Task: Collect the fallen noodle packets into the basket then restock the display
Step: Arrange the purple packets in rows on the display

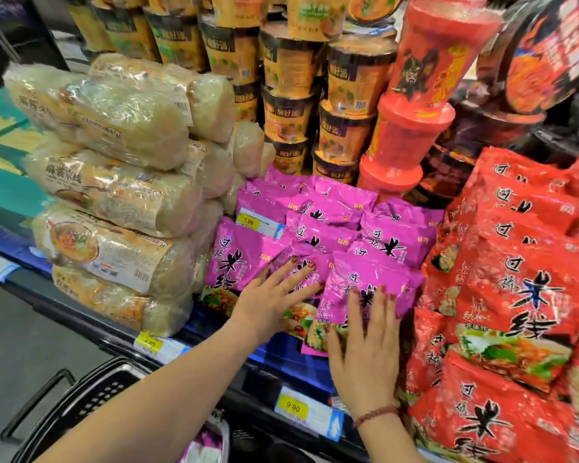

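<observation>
Purple noodle packets lay heaped at the middle of the shelf. At 7 o'clock a black basket stood below the shelf edge, and a bit of purple wrapper showed by its rim at 6 o'clock. At 9 o'clock clear noodle bags were stacked against the purple heap. The left hand lay flat on a purple packet, fingers straight and spread, gripping nothing. Just to its right, the right hand pressed straight fingers against the front packet, which stood tilted at the shelf's edge; a bead bracelet circled that wrist. A yellow price tag sat on the rail beneath. At 12 o'clock orange noodle cups rose in stacks, with red cups beside them. At 3 o'clock red packets were piled, touching the purple ones.
</observation>
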`<state>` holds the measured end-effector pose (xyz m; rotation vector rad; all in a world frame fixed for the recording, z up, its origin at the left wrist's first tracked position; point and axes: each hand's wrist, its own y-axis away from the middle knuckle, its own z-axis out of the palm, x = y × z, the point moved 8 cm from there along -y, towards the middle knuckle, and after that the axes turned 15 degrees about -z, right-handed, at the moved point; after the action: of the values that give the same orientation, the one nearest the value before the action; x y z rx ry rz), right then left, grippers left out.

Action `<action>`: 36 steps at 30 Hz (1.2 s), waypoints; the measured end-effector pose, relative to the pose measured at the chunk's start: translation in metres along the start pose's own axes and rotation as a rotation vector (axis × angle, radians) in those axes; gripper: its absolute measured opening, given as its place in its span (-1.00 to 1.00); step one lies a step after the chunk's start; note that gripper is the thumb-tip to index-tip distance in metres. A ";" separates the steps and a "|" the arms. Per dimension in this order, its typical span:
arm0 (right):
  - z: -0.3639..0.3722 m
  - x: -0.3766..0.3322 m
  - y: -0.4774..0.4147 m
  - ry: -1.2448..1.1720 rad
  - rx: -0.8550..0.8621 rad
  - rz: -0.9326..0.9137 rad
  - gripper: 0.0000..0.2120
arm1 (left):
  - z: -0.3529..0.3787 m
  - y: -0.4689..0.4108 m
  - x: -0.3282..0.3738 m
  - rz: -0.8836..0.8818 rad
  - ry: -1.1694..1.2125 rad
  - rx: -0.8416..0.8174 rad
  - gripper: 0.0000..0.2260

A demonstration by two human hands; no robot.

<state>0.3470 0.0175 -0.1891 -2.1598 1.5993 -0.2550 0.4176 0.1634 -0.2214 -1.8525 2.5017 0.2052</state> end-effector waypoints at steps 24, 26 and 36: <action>-0.012 -0.078 -0.002 -0.148 -0.034 -0.208 -0.54 | -0.005 0.117 -0.071 -0.099 0.396 0.281 -0.55; -0.009 -0.121 0.002 -0.260 -0.051 -0.319 -0.57 | 0.006 0.157 -0.096 -0.188 0.402 0.295 -0.57; 0.042 -0.310 0.064 -0.493 -0.330 -0.825 -0.55 | 0.101 0.392 -0.198 -0.926 0.522 0.246 -0.59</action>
<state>0.2111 0.3046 -0.2207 -2.7496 0.4535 0.3081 0.0959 0.4758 -0.2658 -2.9236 1.4500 -0.6339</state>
